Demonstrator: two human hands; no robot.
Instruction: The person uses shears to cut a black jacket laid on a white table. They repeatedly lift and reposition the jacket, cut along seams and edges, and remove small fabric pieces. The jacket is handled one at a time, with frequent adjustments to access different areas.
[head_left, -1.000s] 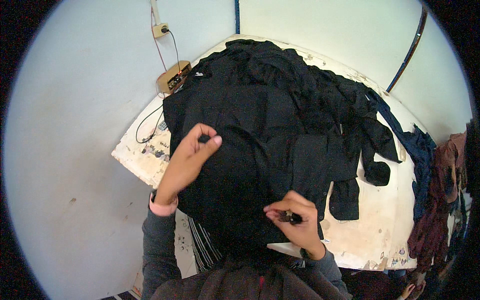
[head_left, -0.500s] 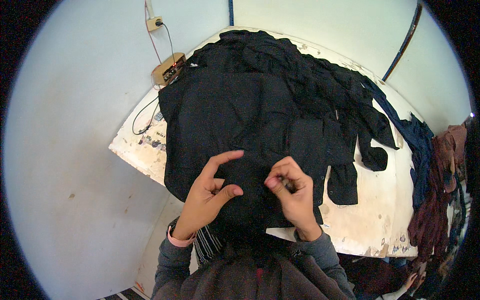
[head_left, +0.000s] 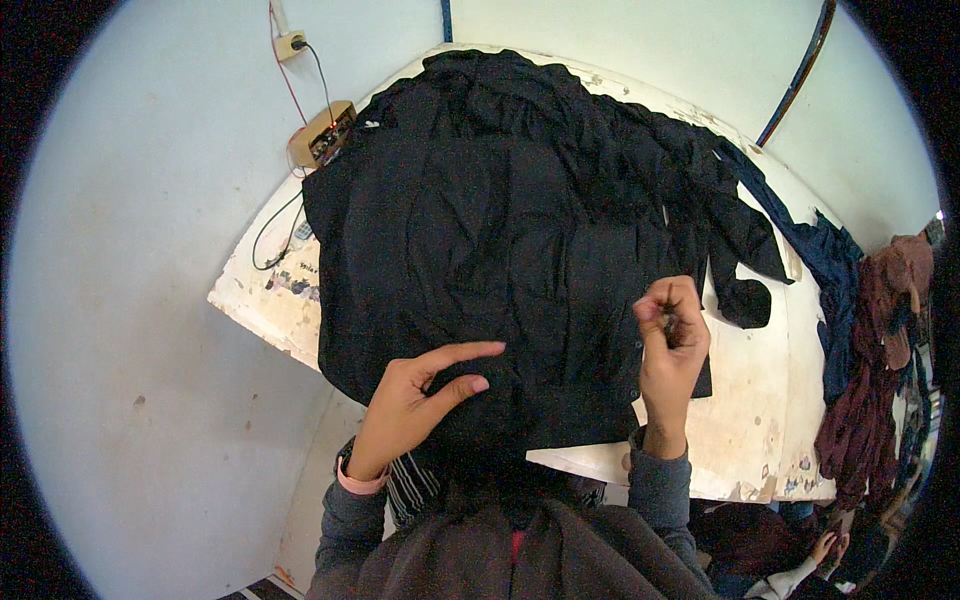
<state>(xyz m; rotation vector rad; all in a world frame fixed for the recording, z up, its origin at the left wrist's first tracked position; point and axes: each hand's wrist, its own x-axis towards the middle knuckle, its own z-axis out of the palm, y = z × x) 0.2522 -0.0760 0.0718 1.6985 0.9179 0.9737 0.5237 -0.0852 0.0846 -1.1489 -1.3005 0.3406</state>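
Note:
Black garments [head_left: 450, 230] lie spread in a loose pile over the white table [head_left: 740, 430], with sleeves reaching out to the right. Above their near part is my left hand [head_left: 420, 400], its thumb and forefinger apart with nothing visible between them. My right hand [head_left: 675, 340] is raised over the right side of the cloth. Its fingers are curled in with the thumb pressed against them; a small dark thing seems to be inside, too hidden to name.
A tan box with wires [head_left: 322, 138] sits at the table's far left, its cable running from a wall socket [head_left: 290, 45]. Dark blue cloth [head_left: 835, 265] and maroon cloth [head_left: 855, 430] hang at the right edge. Another person's hand [head_left: 823, 547] shows at lower right.
My right hand has moved right and slightly up, away from my left hand, staying closed. My left hand has narrowed the gap between thumb and forefinger. The view has shifted slightly.

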